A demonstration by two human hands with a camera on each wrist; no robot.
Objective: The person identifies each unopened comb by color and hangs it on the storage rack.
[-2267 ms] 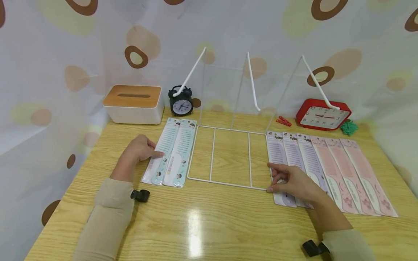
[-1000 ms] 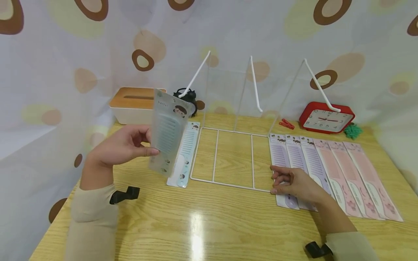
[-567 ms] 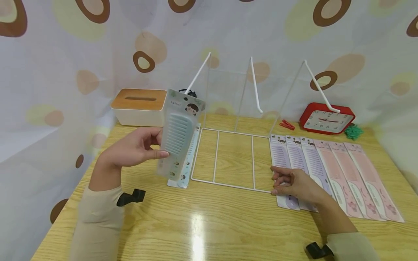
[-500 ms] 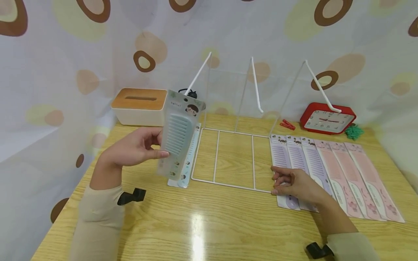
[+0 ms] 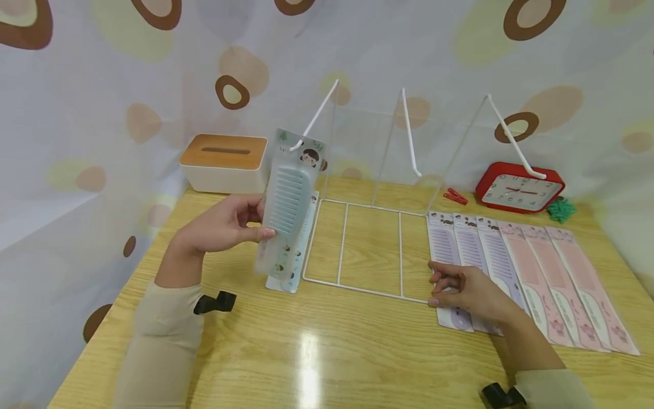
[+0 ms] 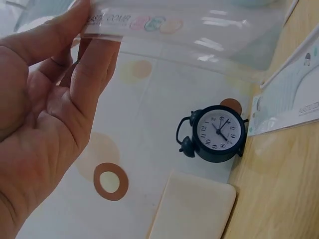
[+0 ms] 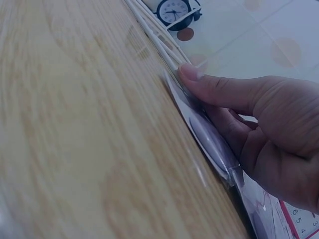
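Note:
My left hand [image 5: 227,221] pinches the edge of a packaged blue-green comb [image 5: 288,199], held upright above the table. The tip of the left hook [image 5: 319,111] of a white wire display rack [image 5: 370,292] pokes out in front of the package's top, at its hanging hole. A second packaged blue-green comb [image 5: 306,233] lies partly hidden behind it, beside the rack's base. My right hand [image 5: 472,292] grips the base's right side near its front corner; in the right wrist view its thumb [image 7: 214,89] lies on the wire. Purple packaged combs [image 5: 462,250] lie under and beside this hand.
Pink packaged combs [image 5: 552,284] lie at the right. Behind stand a wood-lidded tissue box [image 5: 225,170], a red clock [image 5: 518,187], a red clip [image 5: 455,196] and a green crinkled item [image 5: 561,210]. A black alarm clock [image 6: 219,133] shows in the left wrist view.
My left hand picked the comb package up from the table, raised it upright and brought it right to the left hook, whose tip now shows in front. The right hand stays at the rack.

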